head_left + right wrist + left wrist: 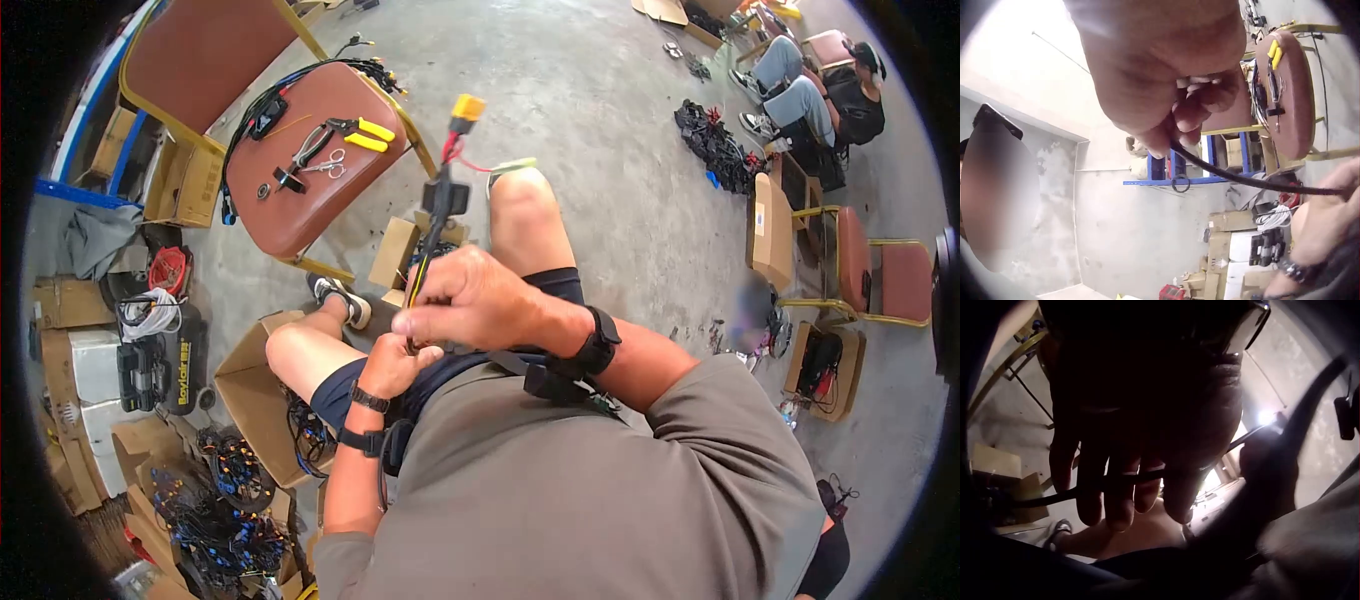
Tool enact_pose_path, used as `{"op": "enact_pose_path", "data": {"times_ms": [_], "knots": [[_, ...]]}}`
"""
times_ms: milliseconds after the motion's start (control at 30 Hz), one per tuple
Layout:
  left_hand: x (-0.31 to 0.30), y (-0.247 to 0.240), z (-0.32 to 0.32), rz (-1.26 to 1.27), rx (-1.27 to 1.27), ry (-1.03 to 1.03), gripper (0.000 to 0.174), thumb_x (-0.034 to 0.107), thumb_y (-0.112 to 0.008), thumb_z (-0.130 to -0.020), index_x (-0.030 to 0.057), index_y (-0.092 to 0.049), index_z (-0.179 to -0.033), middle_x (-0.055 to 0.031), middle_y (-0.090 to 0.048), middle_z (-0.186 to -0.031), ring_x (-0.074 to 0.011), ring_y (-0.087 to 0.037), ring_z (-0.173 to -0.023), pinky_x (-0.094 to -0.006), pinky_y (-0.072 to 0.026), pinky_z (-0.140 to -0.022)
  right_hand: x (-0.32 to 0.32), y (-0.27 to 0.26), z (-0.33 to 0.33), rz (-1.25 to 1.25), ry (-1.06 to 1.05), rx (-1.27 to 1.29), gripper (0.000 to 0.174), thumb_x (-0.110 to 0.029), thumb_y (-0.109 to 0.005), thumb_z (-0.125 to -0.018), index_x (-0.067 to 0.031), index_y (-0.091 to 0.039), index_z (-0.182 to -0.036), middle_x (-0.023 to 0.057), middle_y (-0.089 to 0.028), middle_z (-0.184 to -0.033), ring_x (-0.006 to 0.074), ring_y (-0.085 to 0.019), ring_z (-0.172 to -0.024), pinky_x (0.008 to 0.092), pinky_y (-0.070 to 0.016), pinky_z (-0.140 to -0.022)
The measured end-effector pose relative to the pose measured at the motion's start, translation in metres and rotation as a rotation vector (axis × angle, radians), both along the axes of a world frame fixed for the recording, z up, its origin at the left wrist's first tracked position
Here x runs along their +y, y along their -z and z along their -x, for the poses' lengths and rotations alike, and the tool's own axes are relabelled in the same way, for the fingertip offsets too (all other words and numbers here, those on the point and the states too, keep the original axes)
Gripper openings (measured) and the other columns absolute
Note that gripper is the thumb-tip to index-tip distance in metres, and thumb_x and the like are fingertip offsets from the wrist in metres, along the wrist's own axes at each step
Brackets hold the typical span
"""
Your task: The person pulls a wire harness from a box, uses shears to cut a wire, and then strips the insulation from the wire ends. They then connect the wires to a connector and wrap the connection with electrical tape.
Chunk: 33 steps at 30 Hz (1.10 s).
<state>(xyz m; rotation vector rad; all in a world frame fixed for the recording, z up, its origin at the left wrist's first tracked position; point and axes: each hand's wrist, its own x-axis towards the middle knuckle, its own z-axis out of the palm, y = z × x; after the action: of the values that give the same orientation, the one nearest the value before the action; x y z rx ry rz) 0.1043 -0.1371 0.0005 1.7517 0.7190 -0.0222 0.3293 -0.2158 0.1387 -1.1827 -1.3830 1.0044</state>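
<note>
A black cable (430, 245) ends in a yellow connector (467, 106). Below that connector sits a small black block (445, 198), and a thin red wire branches off to a pale yellow-green tip (517, 164). My right hand (482, 303) pinches the cable between thumb and fingers, over my lap. Close beneath it, my left hand (390, 366) grips the cable lower down. In the right wrist view, a bowed length of cable (1229, 177) runs between both hands. The left wrist view is dark, with the cable (1054, 499) crossing the fingers.
A red-brown chair (285, 225) at the upper left bears yellow-handled pliers (372, 135), scissors (332, 163) and more cables. Open boxes of cables (220, 525) stand at the lower left. At the upper right a person (855, 115) sits near cardboard boxes.
</note>
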Motion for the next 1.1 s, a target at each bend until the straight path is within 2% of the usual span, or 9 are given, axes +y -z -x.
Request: {"op": "enact_pose_path", "data": {"times_ms": [33,133,200,267,533,667,800,867,1100], "knots": [[-0.011,-0.033,-0.007,0.117,-0.020,-0.101,0.026,0.016,-0.076,-0.084,-0.0012,-0.068,-0.102,0.0008,-0.066,-0.082,-0.0066,-0.057,-0.076,-0.0271,-0.0483,-0.068,0.001,0.008,0.001,0.023,0.037,-0.022,0.022,-0.018,-0.073,-0.084,0.0010,-0.066,-0.074,0.0100,-0.064,-0.068,0.0132,-0.059,-0.058,0.0302,-0.0438,-0.053],[-0.025,-0.058,-0.005,0.217,-0.216,-0.227,0.030,0.019,-0.075,-0.087,-0.0014,-0.066,-0.107,0.0005,-0.066,-0.084,-0.0081,-0.058,-0.076,-0.0247,-0.0489,-0.070,0.008,0.015,-0.003,0.059,0.117,-0.256,0.026,-0.023,-0.071,-0.086,0.0021,-0.067,-0.077,0.0115,-0.062,-0.063,0.0133,-0.061,-0.059,0.0311,-0.0447,-0.053],[-0.029,-0.070,-0.008,0.286,-0.438,-0.226,0.031,0.020,-0.063,-0.096,-0.0042,-0.058,-0.115,-0.0068,-0.064,-0.085,-0.0166,-0.063,-0.077,-0.0310,-0.0525,-0.074,0.007,0.016,0.002,0.117,0.071,-0.145,0.028,-0.025,-0.071,-0.086,0.0023,-0.069,-0.080,0.0121,-0.063,-0.065,0.0124,-0.061,-0.061,0.0314,-0.0461,-0.056],[-0.027,-0.087,-0.015,0.280,-0.479,-0.283,0.023,0.020,-0.063,-0.097,-0.0016,-0.065,-0.105,-0.0031,-0.065,-0.077,-0.0108,-0.062,-0.071,-0.0248,-0.0501,-0.067,0.008,0.031,0.012,0.156,0.027,0.016,0.029,-0.026,-0.070,-0.087,0.0025,-0.069,-0.081,0.0124,-0.064,-0.066,0.0123,-0.060,-0.061,0.0313,-0.0465,-0.056],[0.009,-0.071,-0.015,0.234,-0.353,-0.233,0.018,0.013,-0.058,-0.098,-0.0035,-0.064,-0.099,-0.0066,-0.066,-0.080,-0.0152,-0.064,-0.074,-0.0291,-0.0528,-0.071,0.029,0.050,0.008,0.256,-0.008,-0.103,0.036,-0.031,-0.069,-0.089,0.0039,-0.069,-0.082,0.0142,-0.064,-0.068,0.0184,-0.060,-0.060,0.0339,-0.0472,-0.058],[0.021,-0.072,-0.012,0.251,-0.347,-0.179,0.015,0.009,-0.058,-0.097,-0.0042,-0.064,-0.099,-0.0058,-0.066,-0.083,-0.0134,-0.062,-0.075,-0.0276,-0.0512,-0.070,0.042,0.044,0.004,0.373,-0.121,0.024,0.033,-0.027,-0.064,-0.092,0.0025,-0.068,-0.078,0.0061,-0.061,-0.062,0.0089,-0.056,-0.060,0.0303,-0.0447,-0.055],[0.021,-0.080,-0.015,0.213,-0.344,-0.122,0.014,0.006,-0.058,-0.096,-0.0039,-0.065,-0.101,-0.0016,-0.062,-0.078,-0.0102,-0.057,-0.073,-0.0255,-0.0483,-0.069,0.047,0.062,0.010,0.354,-0.157,0.173,0.036,-0.029,-0.067,-0.088,0.0037,-0.067,-0.073,0.0081,-0.063,-0.062,0.0120,-0.057,-0.057,0.0308,-0.0462,-0.053],[0.028,-0.071,-0.008,0.110,-0.266,-0.059,0.013,0.004,-0.055,-0.096,-0.0047,-0.064,-0.101,-0.0058,-0.065,-0.091,-0.0123,-0.061,-0.077,-0.0263,-0.0497,-0.071,0.051,0.065,0.010,0.346,-0.163,0.075,0.038,-0.032,-0.067,-0.088,0.0028,-0.067,-0.073,0.0063,-0.064,-0.064,0.0104,-0.056,-0.059,0.0299,-0.0461,-0.054],[0.031,-0.071,-0.009,0.158,-0.256,-0.213,0.015,0.010,-0.059,-0.097,-0.0037,-0.065,-0.100,-0.0023,-0.064,-0.079,-0.0107,-0.060,-0.072,-0.0253,-0.0498,-0.068,0.061,0.053,0.006,0.412,-0.186,0.077,0.038,-0.035,-0.066,-0.090,0.0029,-0.069,-0.081,0.0044,-0.063,-0.068,0.0090,-0.055,-0.064,0.0281,-0.0447,-0.056]]}}
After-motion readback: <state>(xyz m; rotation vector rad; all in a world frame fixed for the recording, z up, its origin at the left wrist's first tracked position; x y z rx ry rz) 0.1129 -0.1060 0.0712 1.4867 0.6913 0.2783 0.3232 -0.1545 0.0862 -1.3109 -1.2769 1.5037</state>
